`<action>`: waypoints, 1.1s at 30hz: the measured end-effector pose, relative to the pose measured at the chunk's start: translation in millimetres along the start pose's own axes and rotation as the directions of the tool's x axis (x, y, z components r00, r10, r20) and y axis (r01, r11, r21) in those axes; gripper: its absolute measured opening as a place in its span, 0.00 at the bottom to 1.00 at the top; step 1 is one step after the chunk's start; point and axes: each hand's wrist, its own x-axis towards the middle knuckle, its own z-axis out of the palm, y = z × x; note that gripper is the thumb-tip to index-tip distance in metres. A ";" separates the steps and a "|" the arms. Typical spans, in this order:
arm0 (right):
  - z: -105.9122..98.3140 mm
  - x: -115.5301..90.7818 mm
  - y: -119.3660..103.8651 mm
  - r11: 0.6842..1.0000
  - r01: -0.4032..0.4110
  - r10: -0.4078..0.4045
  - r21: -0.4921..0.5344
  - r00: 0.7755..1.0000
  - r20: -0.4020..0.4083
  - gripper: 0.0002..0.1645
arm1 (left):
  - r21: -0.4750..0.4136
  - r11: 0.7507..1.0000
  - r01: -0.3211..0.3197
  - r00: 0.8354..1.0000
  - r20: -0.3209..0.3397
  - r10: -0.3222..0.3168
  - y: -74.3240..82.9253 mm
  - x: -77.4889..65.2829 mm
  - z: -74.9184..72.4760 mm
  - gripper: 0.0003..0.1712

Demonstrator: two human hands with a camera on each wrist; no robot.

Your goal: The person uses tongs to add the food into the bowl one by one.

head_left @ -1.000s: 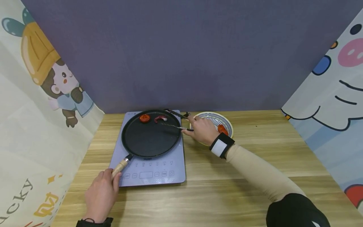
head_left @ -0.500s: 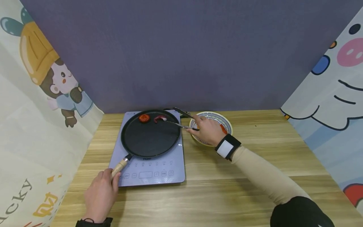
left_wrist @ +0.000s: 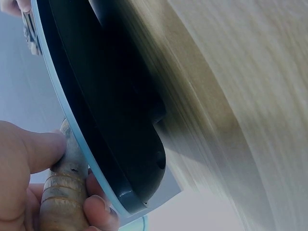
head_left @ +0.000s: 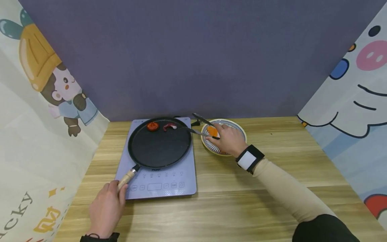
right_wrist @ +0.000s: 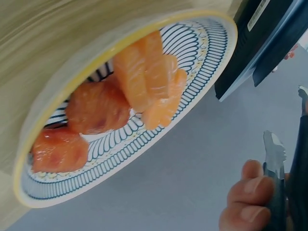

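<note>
My left hand (head_left: 106, 210) grips the wooden handle (head_left: 127, 178) of a flat black frying pan (head_left: 158, 148), with the thumb along the wood in the left wrist view. On the pan's far side lie a red tomato-like slice (head_left: 152, 126) and a curled purple-and-white piece like an octopus tentacle (head_left: 169, 126). My right hand (head_left: 230, 140) holds tongs (head_left: 198, 132), their two arms spread and nothing between the tips. It hovers over a patterned dish (head_left: 239, 126) with a yellow rim. In the right wrist view the dish holds pale orange strips (right_wrist: 149, 77) and glossy reddish-orange chunks (right_wrist: 96, 107).
The pan stands on a pale induction cooker (head_left: 188, 178) with touch controls along its front. A black cord (head_left: 196, 123) comes out at the cooker's back right. Beyond the wooden table (head_left: 242, 208) rises a grey-purple panel (head_left: 196, 60); printed cloths hang at both sides.
My right hand has drawn the tongs rightward, away from the tentacle piece and over the dish. The orange strips have come into sight. My left hand keeps its grip on the handle.
</note>
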 end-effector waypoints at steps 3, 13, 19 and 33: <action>-0.8 -2.5 5.5 1.000 -0.006 0.006 -0.002 1.000 -0.016 0.43 | -0.002 1.000 -0.004 1.000 -0.005 0.004 -0.1 -0.3 -0.3 0.19; 0.3 -11.3 24.9 0.998 -0.066 0.066 0.022 0.998 -0.016 0.43 | -0.004 1.000 -0.016 1.000 -0.020 0.016 -0.7 -1.4 -0.6 0.19; 4.0 -19.4 33.2 0.997 -0.072 0.072 -0.006 0.997 -0.034 0.43 | 0.001 1.000 -0.010 1.000 -0.017 0.010 -0.2 -0.6 -0.6 0.19; 15.1 -29.0 47.1 0.994 -0.111 0.111 -0.010 0.994 -0.024 0.34 | 0.003 1.000 -0.009 1.000 -0.009 0.009 -0.3 0.2 0.5 0.19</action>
